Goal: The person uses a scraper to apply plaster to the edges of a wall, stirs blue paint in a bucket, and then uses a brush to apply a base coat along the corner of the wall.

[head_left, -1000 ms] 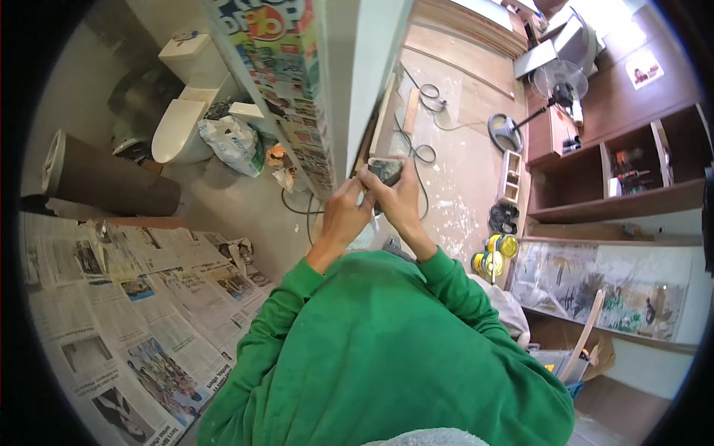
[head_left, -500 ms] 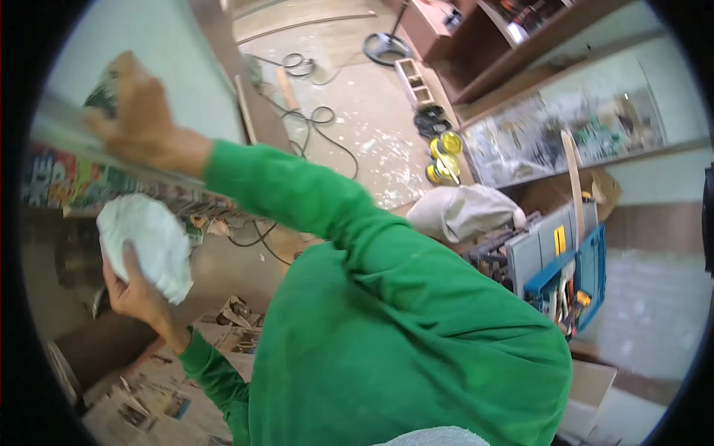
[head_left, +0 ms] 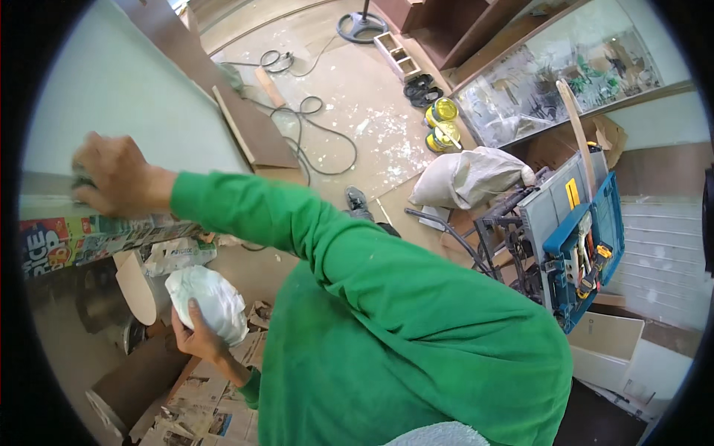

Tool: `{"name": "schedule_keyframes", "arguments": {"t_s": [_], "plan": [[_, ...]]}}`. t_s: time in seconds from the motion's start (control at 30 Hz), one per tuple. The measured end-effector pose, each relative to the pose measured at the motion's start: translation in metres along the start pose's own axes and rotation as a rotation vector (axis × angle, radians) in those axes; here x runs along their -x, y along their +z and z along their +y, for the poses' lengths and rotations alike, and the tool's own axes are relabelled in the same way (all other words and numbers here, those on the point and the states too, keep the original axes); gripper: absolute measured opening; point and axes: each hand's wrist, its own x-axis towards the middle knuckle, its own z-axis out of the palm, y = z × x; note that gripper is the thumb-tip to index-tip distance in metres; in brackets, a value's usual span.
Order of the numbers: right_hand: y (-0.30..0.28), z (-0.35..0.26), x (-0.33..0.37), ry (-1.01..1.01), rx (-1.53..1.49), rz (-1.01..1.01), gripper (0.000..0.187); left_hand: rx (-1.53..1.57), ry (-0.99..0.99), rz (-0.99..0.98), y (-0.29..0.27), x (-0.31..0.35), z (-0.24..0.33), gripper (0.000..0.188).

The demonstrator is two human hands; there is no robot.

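Note:
My left hand (head_left: 201,338) holds a white, roundish thing (head_left: 210,303) with a crinkled surface and edge, fingers beneath and thumb over its near side. I cannot tell whether it is a wrapped dish or a bundle. My right arm reaches across to the left. At its end my right hand (head_left: 115,175) is closed, low against a pale, smooth panel (head_left: 141,97). A small greyish piece (head_left: 82,177) shows at its fingers, too little of it visible to name. Printed paper (head_left: 89,234) runs along the ledge under that hand.
A black cord (head_left: 327,141) loops over the white-flecked floor. Yellow tins (head_left: 443,123), a pale sack (head_left: 468,178) and a blue tool case (head_left: 602,245) with a drill stand to the right. Below my left hand are a brown roll (head_left: 141,379) and newspaper sheets (head_left: 212,398).
My right hand has moved down along the panel to its lower edge. The white thing in my left hand is closer to my body. The whole view has shifted.

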Motion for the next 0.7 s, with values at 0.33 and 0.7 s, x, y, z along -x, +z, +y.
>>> {"name": "schedule_keyframes", "arguments": {"t_s": [0.33,0.7], "plan": [[0.032,-0.023,-0.047,-0.128,0.099,0.243,0.047,0.101,-0.112,0.011,-0.006,0.005,-0.018,0.036],[0.037,-0.03,-0.108,-0.156,0.131,0.163,0.04,0.128,-0.09,-0.108,0.015,-0.001,-0.015,0.031]]}}
